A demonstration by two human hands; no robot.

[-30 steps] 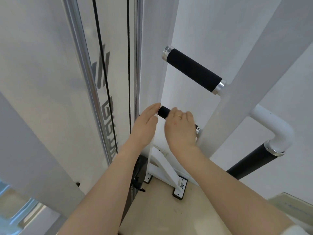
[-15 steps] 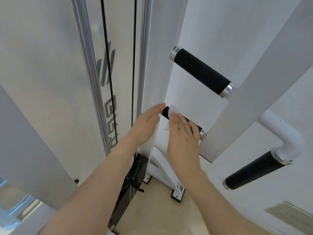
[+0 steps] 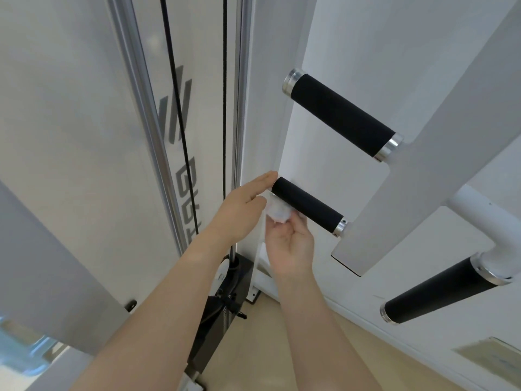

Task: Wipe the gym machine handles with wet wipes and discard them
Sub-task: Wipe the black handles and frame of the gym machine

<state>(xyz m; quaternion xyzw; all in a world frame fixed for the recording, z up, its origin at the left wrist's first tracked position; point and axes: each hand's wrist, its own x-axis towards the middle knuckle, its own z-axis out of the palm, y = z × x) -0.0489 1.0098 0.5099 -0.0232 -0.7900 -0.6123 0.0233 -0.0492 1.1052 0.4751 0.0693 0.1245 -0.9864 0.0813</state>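
Indoors: white wall (image 3: 366, 38), beige floor (image 3: 296, 348); right hand (image 3: 290, 246) clutches wipe (image 3: 277, 211) under handle (image 3: 306, 206); left hand (image 3: 239, 213) flat.

Wet wipe (image 3: 277, 212): white, crumpled into a wad, sitting just under the free end of the middle handle (image 3: 307, 204), touching its underside. Middle handle: black foam grip, chrome collar at its 4 o'clock end, running 10-to-4 off the white frame, fully exposed. Upper handle (image 3: 339, 117) at 12 o'clock of it: same grip, chrome caps on both ends, same tilt. Lower handle (image 3: 442, 292) at 4 o'clock: black grip on a white tube, pointing toward 8 o'clock.
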